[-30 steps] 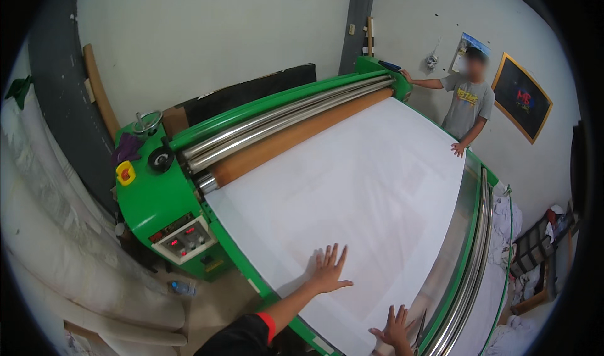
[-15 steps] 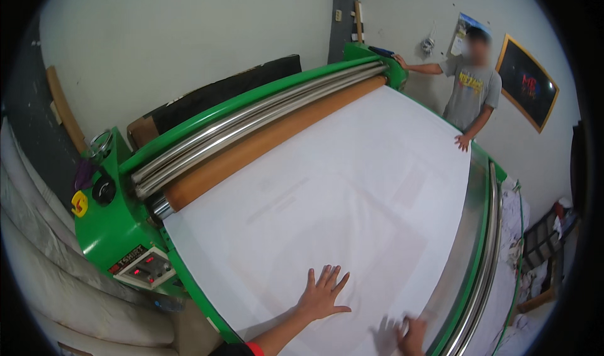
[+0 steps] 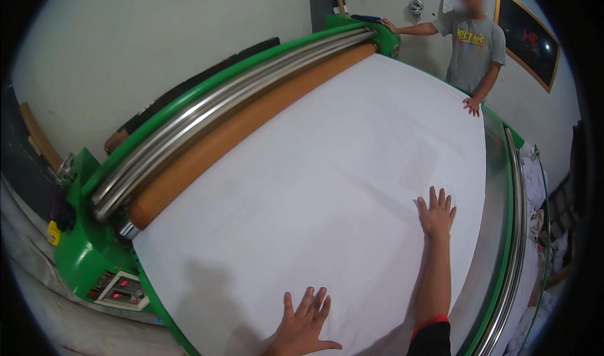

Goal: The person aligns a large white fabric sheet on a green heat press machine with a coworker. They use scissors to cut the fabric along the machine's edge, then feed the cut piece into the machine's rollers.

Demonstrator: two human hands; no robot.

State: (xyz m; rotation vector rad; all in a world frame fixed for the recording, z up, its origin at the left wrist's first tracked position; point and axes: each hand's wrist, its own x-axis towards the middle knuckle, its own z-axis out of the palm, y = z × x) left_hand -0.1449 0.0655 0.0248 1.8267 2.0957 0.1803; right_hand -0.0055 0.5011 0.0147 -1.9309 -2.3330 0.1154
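Both hands lie flat with fingers spread, gripping nothing: the left hand (image 3: pixel 305 321) and right hand (image 3: pixel 435 212) press the white sheet (image 3: pixel 327 186) smooth on the green roller machine (image 3: pixel 85 255). Beyond the sheet, the orange roller (image 3: pixel 245 123) runs; a co-worker's hand (image 3: pixel 472 106) steadies its far edge.

Both hands lie flat, palms down, fingers spread. The left hand (image 3: pixel 305 324) sits low, close to the body, fingers pointing forward and thumb splayed out to the right; only its wrist shows at the lower edge. The right hand (image 3: pixel 435 212) reaches farther ahead on a nearly straight, bare forearm that rises from the lower edge, with a dark sleeve with a red cuff at the elbow.
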